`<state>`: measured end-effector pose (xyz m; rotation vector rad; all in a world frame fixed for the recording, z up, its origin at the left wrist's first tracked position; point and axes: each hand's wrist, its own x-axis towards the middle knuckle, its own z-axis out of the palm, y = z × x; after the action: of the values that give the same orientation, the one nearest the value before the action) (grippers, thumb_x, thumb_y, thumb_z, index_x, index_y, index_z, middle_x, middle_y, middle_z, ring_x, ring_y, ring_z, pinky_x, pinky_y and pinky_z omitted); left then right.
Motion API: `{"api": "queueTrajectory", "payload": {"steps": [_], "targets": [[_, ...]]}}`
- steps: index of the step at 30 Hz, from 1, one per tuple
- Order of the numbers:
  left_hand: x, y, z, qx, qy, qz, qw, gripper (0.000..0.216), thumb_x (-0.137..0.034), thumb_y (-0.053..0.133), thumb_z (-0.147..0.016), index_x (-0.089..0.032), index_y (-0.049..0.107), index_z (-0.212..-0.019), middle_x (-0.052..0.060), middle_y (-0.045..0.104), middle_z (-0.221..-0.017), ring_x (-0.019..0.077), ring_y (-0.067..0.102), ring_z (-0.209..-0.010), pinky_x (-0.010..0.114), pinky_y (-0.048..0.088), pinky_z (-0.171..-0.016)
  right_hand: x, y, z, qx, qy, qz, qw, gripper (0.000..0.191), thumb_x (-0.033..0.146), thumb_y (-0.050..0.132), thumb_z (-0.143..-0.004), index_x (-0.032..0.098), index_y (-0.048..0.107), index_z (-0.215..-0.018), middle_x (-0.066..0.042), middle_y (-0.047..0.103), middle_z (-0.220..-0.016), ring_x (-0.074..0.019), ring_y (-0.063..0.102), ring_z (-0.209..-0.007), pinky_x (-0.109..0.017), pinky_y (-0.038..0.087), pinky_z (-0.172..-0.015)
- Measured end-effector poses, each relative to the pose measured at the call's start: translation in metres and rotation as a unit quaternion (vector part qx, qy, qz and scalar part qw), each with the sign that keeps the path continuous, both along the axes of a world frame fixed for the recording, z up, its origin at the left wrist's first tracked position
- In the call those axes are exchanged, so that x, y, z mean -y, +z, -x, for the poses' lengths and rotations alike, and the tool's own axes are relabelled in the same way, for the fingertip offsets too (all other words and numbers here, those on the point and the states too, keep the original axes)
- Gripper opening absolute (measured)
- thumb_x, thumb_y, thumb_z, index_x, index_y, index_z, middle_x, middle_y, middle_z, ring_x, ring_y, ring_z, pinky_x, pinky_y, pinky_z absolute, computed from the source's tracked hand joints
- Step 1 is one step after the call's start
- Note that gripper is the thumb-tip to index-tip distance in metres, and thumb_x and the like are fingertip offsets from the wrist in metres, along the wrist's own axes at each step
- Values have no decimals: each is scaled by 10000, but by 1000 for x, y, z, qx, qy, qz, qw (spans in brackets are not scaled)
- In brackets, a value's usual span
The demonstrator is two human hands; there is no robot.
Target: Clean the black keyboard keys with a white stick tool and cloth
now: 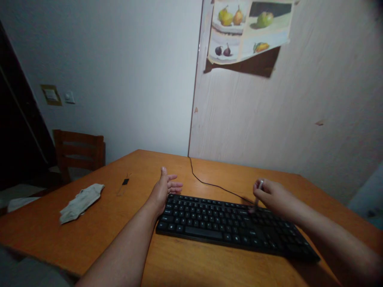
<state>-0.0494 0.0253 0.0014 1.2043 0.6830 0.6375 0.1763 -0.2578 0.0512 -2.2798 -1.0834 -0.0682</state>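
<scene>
A black keyboard (206, 219) lies on the wooden table in front of me, slightly angled, its right end nearer to me. At its left end my left hand (164, 191) rests against the edge, thumb up and fingers stretched apart. My right hand (267, 193) is closed around a slim brush (260, 185) with a pale handle, held upright over the right part of the keys. The brush's lower end (253, 209) is blurred and appears to meet the keys near the top rows. My right hand and its shadow cover part of the number pad side.
A black cable (209, 184) runs from behind the keyboard to the table's back edge. On the left of the table (119, 223) lie a crumpled pale cloth (82, 202) and a small black item (125, 181). A wooden chair (79, 151) stands beyond. Fruit pictures (248, 32) hang on the wall.
</scene>
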Motion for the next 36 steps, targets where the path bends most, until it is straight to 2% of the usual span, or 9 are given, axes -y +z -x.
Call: {"api": "queueTrajectory", "payload": {"steps": [3, 6, 12, 15, 20, 24, 28, 31, 36], "targets": [[1, 2, 1, 0, 2, -7, 1000, 869, -806, 237, -891, -115, 586, -1288, 158, 751, -935, 245, 698, -781, 341, 515, -703, 15, 9, -4, -6, -26, -38, 999, 155, 345, 602, -789, 225, 584, -692, -29, 615, -627, -180, 519, -601, -294, 334, -561], [2, 4, 1, -1, 5, -9, 1000, 876, -808, 234, -890, -108, 588, -1281, 159, 751, -926, 246, 702, -778, 339, 516, -691, 12, 14, 17, -164, 13, -135, 977, 237, 463, 596, -828, 230, 581, -788, 8, 566, -639, -152, 477, -553, -279, 349, -528], [0, 4, 2, 1, 3, -5, 1000, 868, -807, 222, -892, -118, 588, -1272, 160, 755, -932, 254, 722, -800, 349, 532, -704, -7, -5, 48, -285, 76, -157, 942, 253, 460, 629, -800, 213, 575, -820, 32, 583, -647, -131, 482, -533, -259, 327, -511], [-1, 3, 2, 2, 1, -3, 1000, 862, -811, 227, -888, -124, 591, -1260, 158, 755, -934, 252, 723, -794, 356, 535, -715, 4, -14, 28, -227, 44, -120, 965, 221, 432, 580, -824, 215, 564, -783, 16, 592, -636, -145, 485, -539, -269, 328, -516], [-1, 3, 2, 9, 4, -4, 1000, 860, -817, 244, -882, -118, 592, -1243, 155, 751, -910, 242, 713, -754, 366, 535, -724, 39, -5, -5, 1, -73, -65, 995, 219, 391, 563, -843, 229, 561, -697, -8, 582, -613, -184, 519, -609, -298, 317, -571], [0, 4, 2, 6, 4, -5, 1000, 861, -810, 229, -890, -119, 580, -1263, 160, 753, -931, 250, 717, -789, 360, 531, -718, 40, 0, 9, -100, -44, -139, 984, 221, 415, 538, -863, 228, 575, -751, 7, 541, -613, -168, 493, -575, -293, 327, -548], [-1, 3, 4, 12, -2, 4, 1000, 875, -815, 211, -886, -122, 568, -1285, 165, 753, -948, 257, 717, -801, 370, 538, -727, 26, -13, 25, -222, 20, -155, 963, 239, 455, 551, -873, 221, 589, -840, 26, 531, -609, -149, 460, -532, -278, 324, -513], [-3, 1, 4, 16, -5, 6, 1000, 881, -826, 217, -876, -129, 568, -1286, 165, 754, -950, 262, 720, -796, 371, 536, -718, 26, -24, 14, -176, 21, -124, 976, 289, 486, 539, -879, 216, 590, -794, 0, 573, -648, -161, 492, -576, -282, 347, -536], [-5, 0, 4, 18, 1, -2, 1000, 879, -825, 209, -879, -125, 582, -1258, 169, 757, -934, 261, 725, -815, 350, 523, -727, 50, -22, -21, 14, -83, -82, 993, 325, 477, 508, -882, 228, 569, -681, -34, 610, -653, -210, 551, -655, -309, 359, -585]]}}
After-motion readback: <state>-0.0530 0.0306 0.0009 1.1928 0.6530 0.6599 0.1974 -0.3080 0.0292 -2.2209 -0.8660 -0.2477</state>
